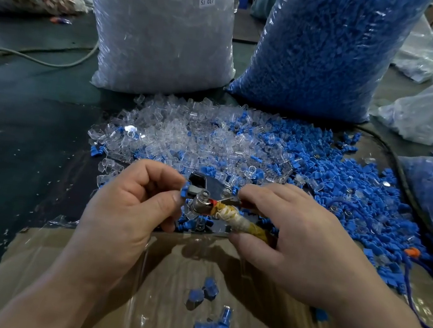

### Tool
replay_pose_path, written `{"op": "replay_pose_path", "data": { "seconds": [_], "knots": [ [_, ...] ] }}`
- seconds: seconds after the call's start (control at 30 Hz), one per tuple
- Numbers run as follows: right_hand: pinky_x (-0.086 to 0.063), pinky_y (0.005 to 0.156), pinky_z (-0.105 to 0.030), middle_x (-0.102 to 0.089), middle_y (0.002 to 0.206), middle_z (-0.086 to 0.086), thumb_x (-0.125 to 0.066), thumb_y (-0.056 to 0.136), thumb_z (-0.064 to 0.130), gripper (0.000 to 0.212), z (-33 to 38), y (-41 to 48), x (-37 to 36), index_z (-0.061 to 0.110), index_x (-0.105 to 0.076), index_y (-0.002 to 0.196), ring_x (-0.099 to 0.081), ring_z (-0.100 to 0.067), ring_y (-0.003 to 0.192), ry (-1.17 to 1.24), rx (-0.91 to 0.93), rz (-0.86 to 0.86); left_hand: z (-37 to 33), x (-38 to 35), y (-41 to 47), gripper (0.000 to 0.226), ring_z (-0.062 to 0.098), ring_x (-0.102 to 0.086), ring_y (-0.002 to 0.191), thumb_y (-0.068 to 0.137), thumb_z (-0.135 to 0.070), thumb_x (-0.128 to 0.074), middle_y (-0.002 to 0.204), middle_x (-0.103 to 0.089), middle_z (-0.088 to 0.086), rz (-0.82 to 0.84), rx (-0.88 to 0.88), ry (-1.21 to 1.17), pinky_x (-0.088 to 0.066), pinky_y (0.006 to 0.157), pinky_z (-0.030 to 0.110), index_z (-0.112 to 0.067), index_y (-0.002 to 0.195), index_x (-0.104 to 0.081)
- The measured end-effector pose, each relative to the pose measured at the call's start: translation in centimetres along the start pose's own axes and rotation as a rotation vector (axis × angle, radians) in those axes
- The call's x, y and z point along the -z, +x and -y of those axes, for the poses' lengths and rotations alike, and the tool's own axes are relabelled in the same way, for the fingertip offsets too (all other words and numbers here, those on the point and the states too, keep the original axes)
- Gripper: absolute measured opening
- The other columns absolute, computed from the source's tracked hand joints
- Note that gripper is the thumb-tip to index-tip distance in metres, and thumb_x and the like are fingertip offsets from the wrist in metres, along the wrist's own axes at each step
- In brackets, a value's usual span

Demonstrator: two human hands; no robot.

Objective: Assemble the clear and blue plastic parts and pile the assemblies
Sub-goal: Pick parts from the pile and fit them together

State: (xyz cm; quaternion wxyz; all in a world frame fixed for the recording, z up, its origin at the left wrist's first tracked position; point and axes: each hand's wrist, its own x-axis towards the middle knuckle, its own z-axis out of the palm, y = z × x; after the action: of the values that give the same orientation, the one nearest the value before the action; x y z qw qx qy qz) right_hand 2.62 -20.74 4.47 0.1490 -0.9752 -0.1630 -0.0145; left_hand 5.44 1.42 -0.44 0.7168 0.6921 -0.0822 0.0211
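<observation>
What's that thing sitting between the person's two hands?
In the head view, a metal tool with a yellow-wrapped handle spans the gap between the left hand and the right hand; the left pinches a blue part.

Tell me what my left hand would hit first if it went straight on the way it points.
Most likely the metal tool held by the right hand: the left hand, pinching a blue part, points straight at it. Depth is unclear.

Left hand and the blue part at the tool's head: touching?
Touching. Head view: the left hand pinches the blue part between thumb and forefinger, right beside the metal tool.
</observation>
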Motion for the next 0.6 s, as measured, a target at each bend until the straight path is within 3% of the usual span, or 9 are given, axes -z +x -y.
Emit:
{"op": "replay_pose_path", "data": {
  "seconds": [0.1,0.2,0.37,0.5,0.6],
  "knots": [
    [-0.032,0.076,-0.010,-0.052,0.104,0.024,-0.026,0.075,0.072,0.059,0.0,0.1,-0.2,0.048,-0.033,0.129,-0.041,0.000,0.097,0.002,0.006,0.008,-0.1,-0.1,-0.2,0.018,0.010,-0.063,0.062,0.074,-0.025,-0.067,0.074,-0.069,0.001,0.014,0.011,-0.005,-0.054,0.054,0.022,-0.029,0.089,-0.074],
    [-0.042,0.078,-0.020,-0.057,0.099,0.017,-0.030,0.074,0.070,0.067,0.0,0.1,-0.2,0.043,-0.044,0.134,-0.047,-0.003,0.092,0.004,-0.010,-0.011,-0.2,-0.2,-0.3,0.018,0.011,-0.064,0.064,0.074,-0.030,-0.071,0.075,-0.069,0.001,0.034,0.028,0.001,-0.054,0.054,0.023,-0.029,0.091,-0.074],
    [-0.051,0.073,-0.031,-0.059,0.082,0.015,-0.035,0.074,0.064,0.058,0.6,0.2,0.1,0.037,-0.058,0.120,-0.053,-0.002,0.078,0.022,-0.024,-0.050,-0.3,-0.1,-0.5,0.018,0.014,-0.063,0.063,0.073,-0.020,-0.068,0.076,-0.069,0.004,0.011,0.071,-0.086,-0.055,0.054,0.025,-0.024,0.090,-0.074],
    [-0.049,0.072,-0.022,-0.061,0.084,0.018,-0.037,0.074,0.064,0.053,0.4,0.0,-0.1,0.042,-0.056,0.119,-0.053,0.001,0.081,0.049,-0.057,-0.051,-0.9,-0.4,-0.6,0.016,0.013,-0.064,0.061,0.081,-0.014,-0.069,0.074,-0.070,0.004,-0.026,0.037,-0.034,-0.056,0.053,0.024,-0.027,0.089,-0.074],
    [-0.038,0.073,-0.016,-0.059,0.093,0.023,-0.039,0.073,0.066,0.050,-0.8,0.2,-0.4,0.044,-0.055,0.115,-0.050,0.000,0.087,-0.045,-0.145,-0.105,-0.6,-0.2,0.0,0.032,0.011,-0.059,0.056,0.090,0.000,-0.065,0.066,-0.066,0.001,-0.126,0.030,0.060,-0.052,0.051,0.021,-0.031,0.085,-0.072]
  ]
}}
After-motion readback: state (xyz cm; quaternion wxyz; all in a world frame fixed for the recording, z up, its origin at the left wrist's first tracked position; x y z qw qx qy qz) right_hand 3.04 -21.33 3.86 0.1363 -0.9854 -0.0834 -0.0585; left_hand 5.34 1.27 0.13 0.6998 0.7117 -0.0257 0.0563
